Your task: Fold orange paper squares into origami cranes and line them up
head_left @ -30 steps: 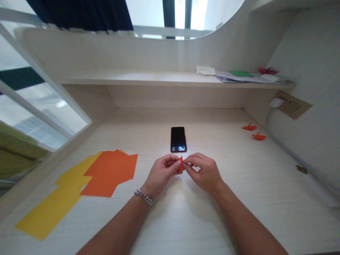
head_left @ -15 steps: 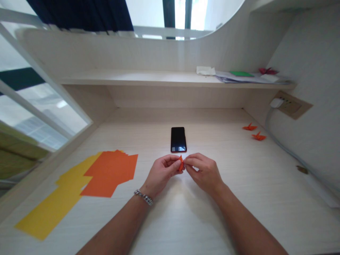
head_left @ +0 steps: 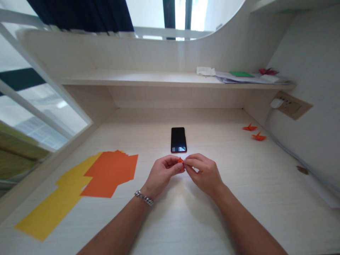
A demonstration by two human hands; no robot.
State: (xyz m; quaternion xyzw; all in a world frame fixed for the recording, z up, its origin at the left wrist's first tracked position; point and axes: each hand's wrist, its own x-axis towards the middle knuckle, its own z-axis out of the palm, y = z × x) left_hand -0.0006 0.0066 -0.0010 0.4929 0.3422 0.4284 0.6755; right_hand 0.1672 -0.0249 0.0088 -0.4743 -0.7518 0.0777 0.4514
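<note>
A small piece of folded orange paper is pinched between my two hands above the desk. My left hand, with a chain bracelet at its wrist, grips the paper between thumb and fingers. From the other side my right hand pinches its right edge with the fingertips. Much of the paper is covered by fingers, so its folds cannot be made out. Just beyond the hands lies a black phone, face up.
Overlapping orange sheets and yellow sheets lie to the left. Two folded orange paper cranes rest at the right, near a grey cable running from a wall socket. Papers lie on the shelf.
The folded orange paper has tilted slightly, and less of it shows between the fingers. Both hands stay in nearly the same place.
</note>
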